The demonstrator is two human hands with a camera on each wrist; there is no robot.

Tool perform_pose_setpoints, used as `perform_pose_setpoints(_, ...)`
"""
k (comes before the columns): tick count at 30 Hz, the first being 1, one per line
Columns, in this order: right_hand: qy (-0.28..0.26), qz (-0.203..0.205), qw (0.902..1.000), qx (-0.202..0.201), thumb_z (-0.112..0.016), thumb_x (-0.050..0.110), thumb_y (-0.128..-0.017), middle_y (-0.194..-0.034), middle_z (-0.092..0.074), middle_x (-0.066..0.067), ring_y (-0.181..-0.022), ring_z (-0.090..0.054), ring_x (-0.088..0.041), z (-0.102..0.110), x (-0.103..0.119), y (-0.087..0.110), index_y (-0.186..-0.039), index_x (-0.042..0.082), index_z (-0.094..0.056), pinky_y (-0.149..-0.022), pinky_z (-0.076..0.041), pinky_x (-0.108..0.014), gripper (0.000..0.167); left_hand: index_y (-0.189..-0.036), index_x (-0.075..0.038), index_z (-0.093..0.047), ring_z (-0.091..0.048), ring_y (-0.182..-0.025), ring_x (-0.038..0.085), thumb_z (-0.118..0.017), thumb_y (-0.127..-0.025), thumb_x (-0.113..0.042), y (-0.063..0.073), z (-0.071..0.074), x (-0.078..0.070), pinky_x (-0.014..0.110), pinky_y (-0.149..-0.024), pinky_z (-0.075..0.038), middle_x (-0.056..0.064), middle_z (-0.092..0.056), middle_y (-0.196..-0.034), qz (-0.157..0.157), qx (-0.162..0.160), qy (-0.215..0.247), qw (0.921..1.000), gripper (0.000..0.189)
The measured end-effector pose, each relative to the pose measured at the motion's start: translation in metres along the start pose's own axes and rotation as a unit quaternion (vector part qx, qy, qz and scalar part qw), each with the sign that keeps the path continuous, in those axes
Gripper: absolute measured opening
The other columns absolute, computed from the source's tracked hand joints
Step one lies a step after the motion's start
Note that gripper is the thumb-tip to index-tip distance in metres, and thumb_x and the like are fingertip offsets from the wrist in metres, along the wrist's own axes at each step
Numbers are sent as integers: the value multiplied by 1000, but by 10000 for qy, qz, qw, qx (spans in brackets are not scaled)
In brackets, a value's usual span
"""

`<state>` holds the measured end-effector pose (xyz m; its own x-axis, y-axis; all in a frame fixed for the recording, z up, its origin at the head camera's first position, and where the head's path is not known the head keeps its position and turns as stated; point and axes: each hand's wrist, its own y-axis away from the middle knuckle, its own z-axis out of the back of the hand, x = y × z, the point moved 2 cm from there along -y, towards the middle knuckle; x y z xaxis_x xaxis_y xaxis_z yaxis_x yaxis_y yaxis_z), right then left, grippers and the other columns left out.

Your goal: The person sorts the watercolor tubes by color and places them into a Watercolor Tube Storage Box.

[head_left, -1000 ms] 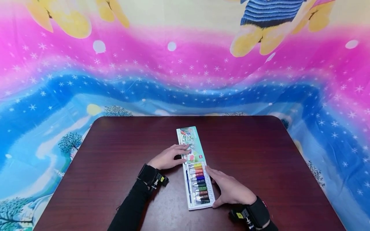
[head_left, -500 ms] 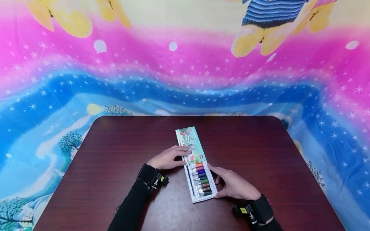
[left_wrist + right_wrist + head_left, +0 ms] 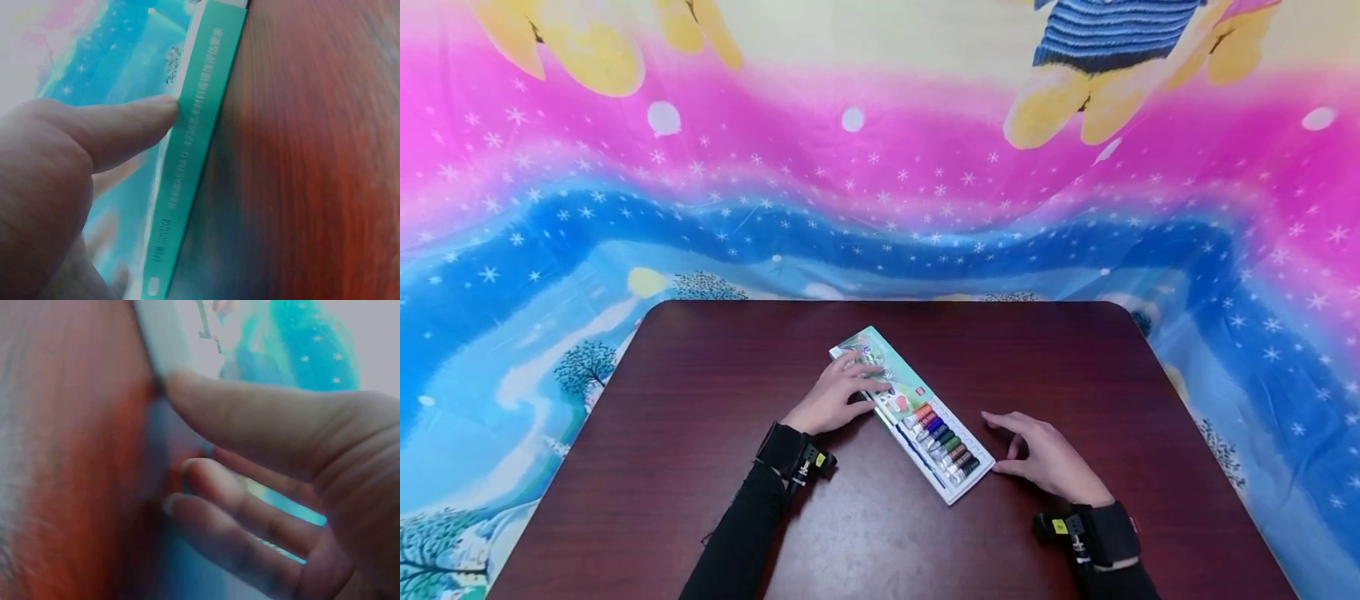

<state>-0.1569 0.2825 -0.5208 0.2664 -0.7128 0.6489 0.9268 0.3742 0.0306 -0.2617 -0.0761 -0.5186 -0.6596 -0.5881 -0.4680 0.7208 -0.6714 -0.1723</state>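
Observation:
A flat paint set lies slantwise on the table, its pale green cardboard sleeve point(image 3: 904, 372) toward the far left. From the sleeve's near end sticks out a white tray point(image 3: 971, 442) with several coloured paint tubes point(image 3: 947, 442) and a thin dark blue paintbrush point(image 3: 919, 454). My left hand point(image 3: 831, 400) rests across the sleeve with fingers stretched over its top. In the left wrist view its thumb point(image 3: 137, 122) touches the sleeve's edge. At the tray's near right corner my right hand point(image 3: 1052, 458) touches with the thumb point(image 3: 244, 415), while its other fingers stand apart from the tray.
The dark red-brown table point(image 3: 715, 358) has rounded far corners. A patterned pink and blue cloth point(image 3: 880, 217) hangs behind it and along both sides. Black bands with small cameras sit on both wrists.
The tray has slid further into the sleeve, hiding the yellow tubes. The set has turned, its near end swinging right and its far end left. My right hand has moved right, its fingers leaving the tray's side.

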Motion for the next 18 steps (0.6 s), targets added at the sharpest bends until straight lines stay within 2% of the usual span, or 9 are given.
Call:
perform_pose_setpoints(2, -135, 65, 9999, -66, -83, 9, -87, -129, -63, -4, -77, -57, -4, -2, -2, -1, -149, 15, -57, -66, -50, -23, 68, -143, -18, -65, -17, -156, 50, -72, -98, -27, 1, 2, 6, 67, -123, -18, 15, -38, -165, 408, -215, 129, 9989, 46)
perform_pose_setpoints(4, -288, 226, 9993, -23, -83, 8, -87, -130, -62, -6, -77, -59, -3, -4, -2, -3, -148, 13, -58, -65, -52, -23, 66, -148, -17, -59, -8, -157, 52, -73, -97, -34, 3, 4, 10, 68, -123, -15, 18, -23, -171, 942, -317, 334, 9945, 55)
perform_pose_setpoints(6, -450, 339, 9984, 91, -85, 10, -85, -129, -61, -7, -77, -59, -4, -8, 0, -4, -149, 10, -56, -64, -53, -24, 71, -153, -17, -53, -7, -158, 49, -72, -97, -40, 4, 6, 14, 67, -124, -16, 18, -15, -173, 1440, -363, 473, 9878, 64)
perform_pose_setpoints(8, -450, 334, 9982, 198, -89, 19, -82, -128, -59, -7, -77, -59, -6, -11, 6, -5, -152, 8, -51, -64, -53, -23, 80, -156, -16, -48, -11, -158, 46, -71, -97, -44, 6, 7, 16, 66, -123, -19, 19, -13, -173, 1728, -372, 533, 9828, 69)
perform_pose_setpoints(10, -223, 150, 9994, 220, -91, 33, -79, -128, -57, -4, -79, -57, -7, -15, 12, -6, -156, 8, -46, -66, -51, -22, 93, -157, -17, -47, -17, -157, 45, -69, -98, -45, 7, 7, 19, 66, -121, -24, 20, -17, -172, 1878, -444, 537, 9797, 69)
perform_pose_setpoints(13, 281, -246, 9992, 153, -91, 54, -72, -133, -55, -2, -92, -57, -8, -20, 24, -8, -159, 10, -41, -77, -51, -25, 109, -154, -19, -52, -30, -151, 43, -70, -99, -43, 8, 6, 22, 62, -116, -34, 20, -29, -167, 1954, -689, 466, 9772, 62)
perform_pose_setpoints(15, 527, -474, 9974, 92, -91, 59, -69, -139, -53, -3, -103, -58, -10, -24, 30, -8, -160, 12, -39, -84, -52, -30, 115, -149, -19, -57, -38, -144, 40, -71, -98, -41, 10, 5, 25, 59, -112, -39, 19, -38, -161, 1943, -938, 420, 9756, 57)
perform_pose_setpoints(18, 738, -523, 9959, -14, -93, 58, -66, -142, -52, -4, -114, -57, -14, -27, 35, -9, -160, 12, -40, -92, -52, -37, 117, -148, -17, -58, -43, -136, 39, -73, -97, -39, 11, 6, 27, 57, -107, -42, 21, -45, -153, 1908, -1174, 408, 9737, 58)
